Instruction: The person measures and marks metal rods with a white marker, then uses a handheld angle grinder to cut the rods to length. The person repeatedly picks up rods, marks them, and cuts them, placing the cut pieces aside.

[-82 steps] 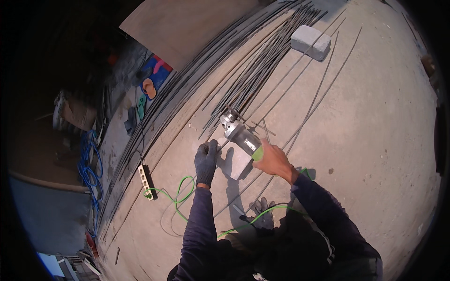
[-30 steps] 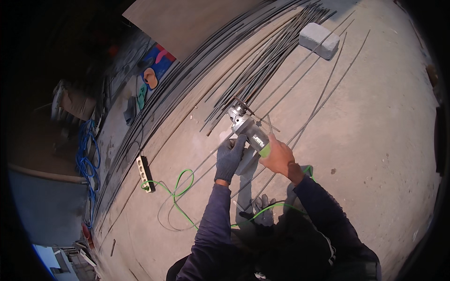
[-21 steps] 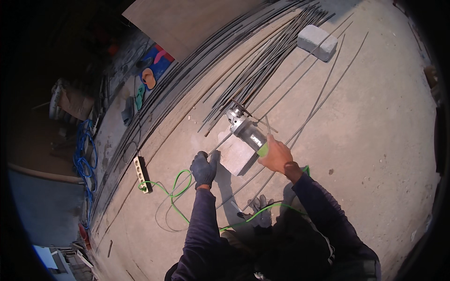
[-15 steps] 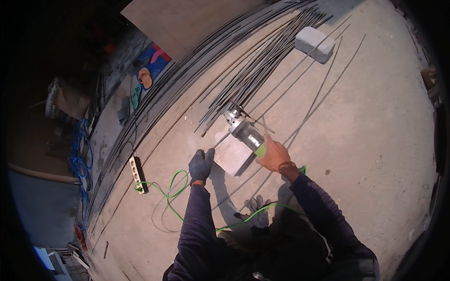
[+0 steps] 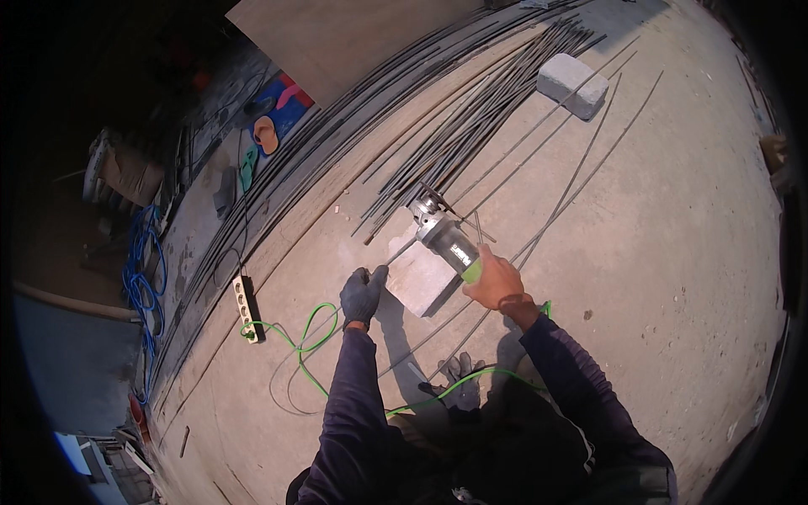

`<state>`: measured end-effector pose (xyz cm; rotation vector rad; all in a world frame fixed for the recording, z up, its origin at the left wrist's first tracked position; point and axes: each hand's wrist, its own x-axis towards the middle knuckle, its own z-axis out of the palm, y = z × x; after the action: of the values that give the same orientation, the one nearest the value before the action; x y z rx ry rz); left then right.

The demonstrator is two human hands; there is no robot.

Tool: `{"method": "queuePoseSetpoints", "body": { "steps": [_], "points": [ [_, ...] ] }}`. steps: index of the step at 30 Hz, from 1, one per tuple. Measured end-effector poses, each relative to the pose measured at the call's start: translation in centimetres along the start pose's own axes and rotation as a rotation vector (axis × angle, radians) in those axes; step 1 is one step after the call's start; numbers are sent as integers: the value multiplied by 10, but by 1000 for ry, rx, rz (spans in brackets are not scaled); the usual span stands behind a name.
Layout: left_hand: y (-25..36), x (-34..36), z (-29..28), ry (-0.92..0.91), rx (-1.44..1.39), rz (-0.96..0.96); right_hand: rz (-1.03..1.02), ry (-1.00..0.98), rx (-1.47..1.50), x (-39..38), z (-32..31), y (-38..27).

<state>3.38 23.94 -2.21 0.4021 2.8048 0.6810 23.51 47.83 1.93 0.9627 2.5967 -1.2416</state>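
Observation:
My left hand (image 5: 364,295), in a dark glove, is closed around a thin steel bar (image 5: 401,254) that lies across a pale block (image 5: 418,284). Bare, my right hand (image 5: 497,282) wraps the green rear of an angle grinder (image 5: 454,244). The grinder's silver head and its disc are over the bar, at the block's far edge. Whether the disc touches the bar I cannot tell. A loose grey work glove (image 5: 461,380) lies on the ground close to my body, with the green cord (image 5: 438,399) running over it.
Beyond the grinder lies a heap of steel bars (image 5: 497,105). A second block (image 5: 572,84) props other bars at the far right. To the left are a power strip (image 5: 247,309), long bars along a board, sandals (image 5: 265,135) and a coiled blue hose or cable (image 5: 143,278).
The whole view has shifted slightly. Both hands keep their grips, and the grinder stays at nearly the same spot over the block.

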Motion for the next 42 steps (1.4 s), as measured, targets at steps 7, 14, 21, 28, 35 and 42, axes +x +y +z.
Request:
{"method": "queuePoseSetpoints", "body": {
  "steps": [7, 14, 21, 28, 35, 42],
  "points": [
    [1, -1, 0, 13, 0, 1, 6, 0, 12, 0, 1, 1],
    [3, -1, -2, -1, -1, -13, -21, 31, -6, 2, 4, 2],
    [2, -2, 0, 5, 7, -27, -25, -5, 0, 0, -2, -7],
    [4, -4, -1, 7, -4, -10, 11, -14, -17, -1, -5, -16],
    [1, -4, -1, -15, -4, -1, 17, -11, -22, 1, -3, -20],
    [2, -5, -2, -19, -41, -12, 20, 2, -75, 8, 1, -16]
  ]
}}
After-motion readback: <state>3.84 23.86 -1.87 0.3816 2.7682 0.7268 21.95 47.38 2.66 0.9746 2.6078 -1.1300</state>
